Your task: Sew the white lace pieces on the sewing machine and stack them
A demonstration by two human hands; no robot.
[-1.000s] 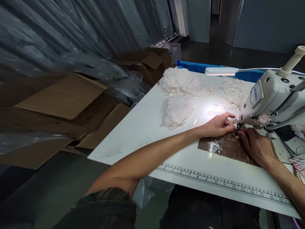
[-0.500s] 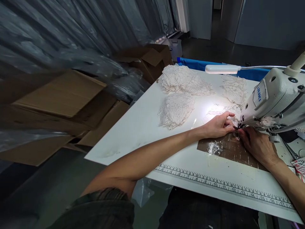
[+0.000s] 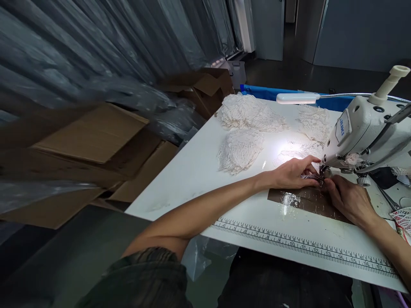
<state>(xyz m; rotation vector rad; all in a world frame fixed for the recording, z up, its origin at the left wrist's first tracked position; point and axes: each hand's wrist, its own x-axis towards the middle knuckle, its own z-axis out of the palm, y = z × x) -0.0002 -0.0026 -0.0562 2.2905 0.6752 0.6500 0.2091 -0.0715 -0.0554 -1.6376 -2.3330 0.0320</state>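
A white sewing machine stands on the right, its needle area low over the white table. My left hand pinches a piece of white lace between thumb and fingers, just left of the presser foot. A folded edge of the lace shows between those fingers. My right hand is closed at the front right of the presser foot, thumb and forefinger pressed together at the lace edge. What lies in its fingers is mostly hidden. Beneath both hands runs a brown, shiny strip.
Lace piles and a smaller lace stack lie left of the machine, more lace behind it. A lamp hangs above. Scissors rest at right. A printed ruler follows the front edge; cardboard boxes stand left.
The view has shifted slightly, showing more of the machine's top. My left thumb and fingers have parted a little, revealing folded lace between them. Both hands stay at the presser foot.
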